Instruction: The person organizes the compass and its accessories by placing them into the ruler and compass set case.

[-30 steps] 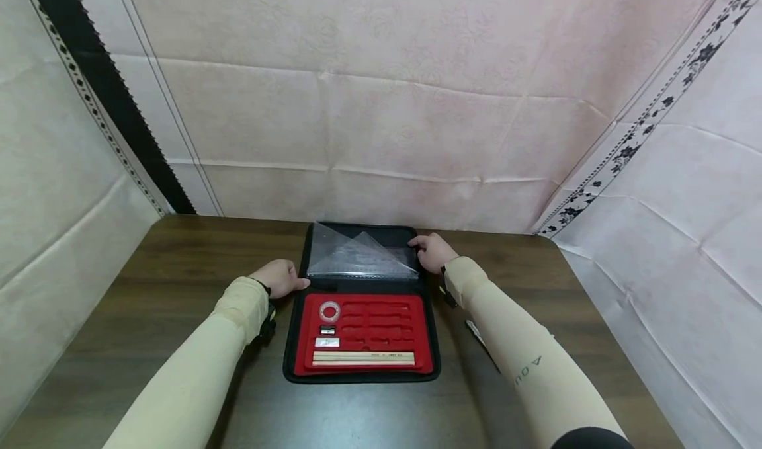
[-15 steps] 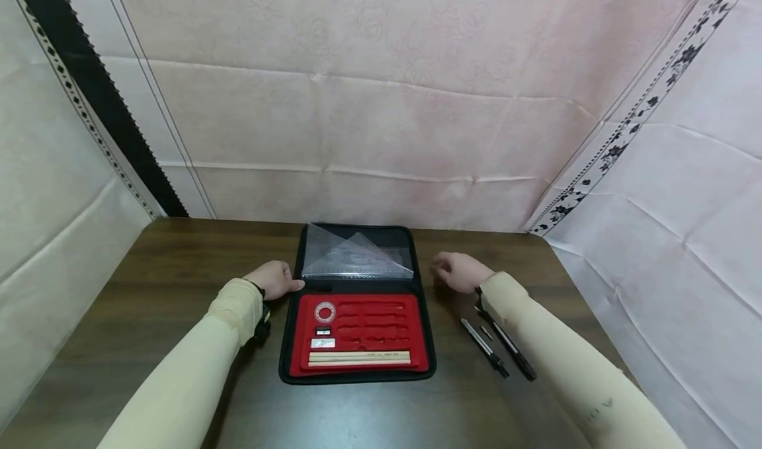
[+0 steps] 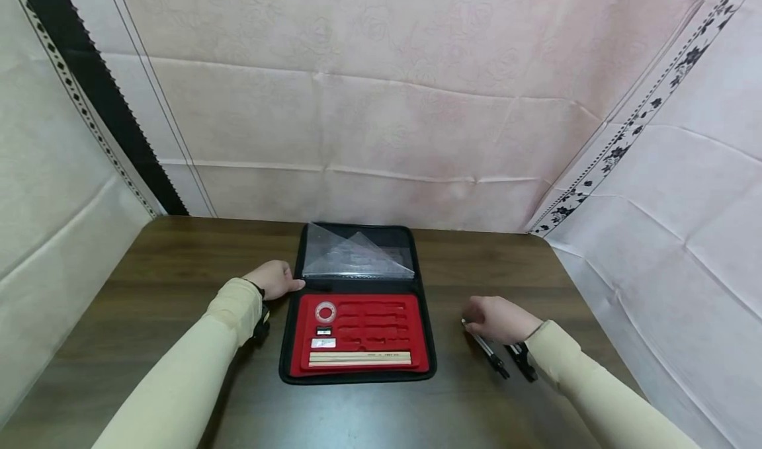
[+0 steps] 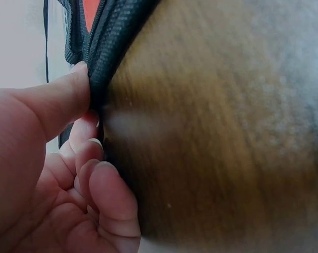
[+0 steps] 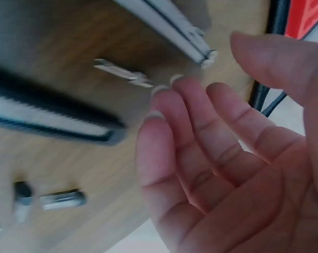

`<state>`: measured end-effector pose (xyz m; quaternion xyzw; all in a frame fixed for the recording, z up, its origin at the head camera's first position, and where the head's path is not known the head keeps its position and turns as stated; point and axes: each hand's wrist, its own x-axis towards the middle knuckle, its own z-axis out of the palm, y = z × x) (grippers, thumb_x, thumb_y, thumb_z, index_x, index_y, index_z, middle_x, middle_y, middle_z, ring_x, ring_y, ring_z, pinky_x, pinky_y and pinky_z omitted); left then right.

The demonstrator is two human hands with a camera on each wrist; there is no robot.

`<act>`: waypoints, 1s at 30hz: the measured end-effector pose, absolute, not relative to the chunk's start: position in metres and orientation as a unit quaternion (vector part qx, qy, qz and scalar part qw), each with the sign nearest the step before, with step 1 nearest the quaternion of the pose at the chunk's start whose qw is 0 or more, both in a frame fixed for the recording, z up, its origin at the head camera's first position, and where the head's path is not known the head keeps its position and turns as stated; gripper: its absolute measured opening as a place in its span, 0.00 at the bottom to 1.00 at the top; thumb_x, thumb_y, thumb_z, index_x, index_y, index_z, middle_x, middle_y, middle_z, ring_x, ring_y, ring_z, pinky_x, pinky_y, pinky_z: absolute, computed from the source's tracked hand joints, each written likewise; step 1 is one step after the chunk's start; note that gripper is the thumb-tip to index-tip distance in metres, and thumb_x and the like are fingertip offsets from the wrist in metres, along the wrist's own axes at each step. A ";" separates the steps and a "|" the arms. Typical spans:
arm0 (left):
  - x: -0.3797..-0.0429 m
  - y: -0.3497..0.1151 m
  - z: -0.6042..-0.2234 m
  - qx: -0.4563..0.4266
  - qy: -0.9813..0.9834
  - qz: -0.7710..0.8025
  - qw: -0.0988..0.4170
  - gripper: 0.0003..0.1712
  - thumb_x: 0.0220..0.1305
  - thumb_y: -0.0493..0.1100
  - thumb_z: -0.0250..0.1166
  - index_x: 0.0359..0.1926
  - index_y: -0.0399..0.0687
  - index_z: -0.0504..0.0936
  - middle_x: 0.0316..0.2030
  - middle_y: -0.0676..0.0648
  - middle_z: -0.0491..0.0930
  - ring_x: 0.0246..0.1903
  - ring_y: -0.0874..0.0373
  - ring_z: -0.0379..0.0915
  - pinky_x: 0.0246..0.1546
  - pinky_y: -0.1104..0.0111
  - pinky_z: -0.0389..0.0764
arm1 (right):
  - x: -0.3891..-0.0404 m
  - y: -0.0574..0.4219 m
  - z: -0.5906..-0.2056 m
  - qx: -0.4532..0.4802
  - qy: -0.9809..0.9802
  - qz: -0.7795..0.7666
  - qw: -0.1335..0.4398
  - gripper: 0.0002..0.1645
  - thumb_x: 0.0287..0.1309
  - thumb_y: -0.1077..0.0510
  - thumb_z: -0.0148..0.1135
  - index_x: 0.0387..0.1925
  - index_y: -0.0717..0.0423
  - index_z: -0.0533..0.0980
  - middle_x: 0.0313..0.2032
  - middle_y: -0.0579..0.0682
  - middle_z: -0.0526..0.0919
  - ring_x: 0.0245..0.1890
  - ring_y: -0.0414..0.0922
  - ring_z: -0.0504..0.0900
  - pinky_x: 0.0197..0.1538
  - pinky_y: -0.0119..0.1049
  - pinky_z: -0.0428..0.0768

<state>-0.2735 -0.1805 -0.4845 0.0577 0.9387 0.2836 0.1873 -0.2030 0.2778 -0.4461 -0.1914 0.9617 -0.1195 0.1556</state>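
Note:
A black zippered case (image 3: 288, 343) lies unfolded on the wooden table, with a red moulded tray (image 3: 369, 307) in its near half. Clear plastic triangles (image 3: 351, 257) lean in the far half. My left hand (image 3: 274, 280) pinches the left edge of the case near the fold; thumb and index finger are on its fabric rim (image 4: 103, 58). To the right, my right hand (image 3: 500, 318) hovers over loose drawing tools, fingers slightly curled, holding nothing. A silver compass-like tool (image 5: 169, 26) has its end between thumb and fingertips, apart from both. A small metal piece (image 5: 122, 71) lies beside it.
The tray holds a white tape ring (image 3: 325, 312), a small sharpener (image 3: 323, 330), a white eraser (image 3: 323, 343) and pale pencils (image 3: 360, 358). A longer black-edged tool (image 5: 48, 108) and small cylindrical pieces (image 5: 64, 200) lie near the right hand. A cloth wall (image 3: 369, 198) rises behind the table.
My right hand has left the case's far right edge and moved right and nearer, down to the loose tools. The left hand has stayed at the case's left edge.

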 end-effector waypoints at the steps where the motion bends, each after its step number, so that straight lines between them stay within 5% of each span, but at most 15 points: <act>1: -0.273 -0.180 -0.485 0.058 0.939 0.282 0.186 0.19 0.66 0.53 0.62 0.29 0.42 0.72 0.23 0.45 0.71 0.27 0.53 0.67 0.29 0.64 0.67 | -0.200 0.281 -0.447 -0.183 0.964 -0.118 0.151 0.10 0.57 0.59 0.67 0.41 0.56 0.77 0.32 0.44 0.80 0.31 0.39 0.78 0.36 0.40 0.77; 8: -0.275 -0.181 -0.486 0.063 0.941 0.278 0.180 0.19 0.66 0.53 0.62 0.28 0.42 0.72 0.23 0.45 0.71 0.27 0.53 0.67 0.29 0.64 0.67 | -0.185 0.292 -0.451 -0.169 0.972 -0.109 0.125 0.11 0.53 0.58 0.70 0.29 0.52 0.73 0.22 0.40 0.73 0.21 0.37 0.70 0.27 0.36 0.71; 30: -0.272 -0.179 -0.487 0.050 0.939 0.287 0.182 0.19 0.66 0.52 0.63 0.28 0.42 0.72 0.22 0.45 0.71 0.26 0.53 0.67 0.28 0.64 0.67 | -0.181 0.288 -0.460 -0.196 0.960 -0.122 0.161 0.08 0.44 0.60 0.64 0.17 0.48 0.74 0.16 0.38 0.71 0.15 0.36 0.66 0.21 0.33 0.67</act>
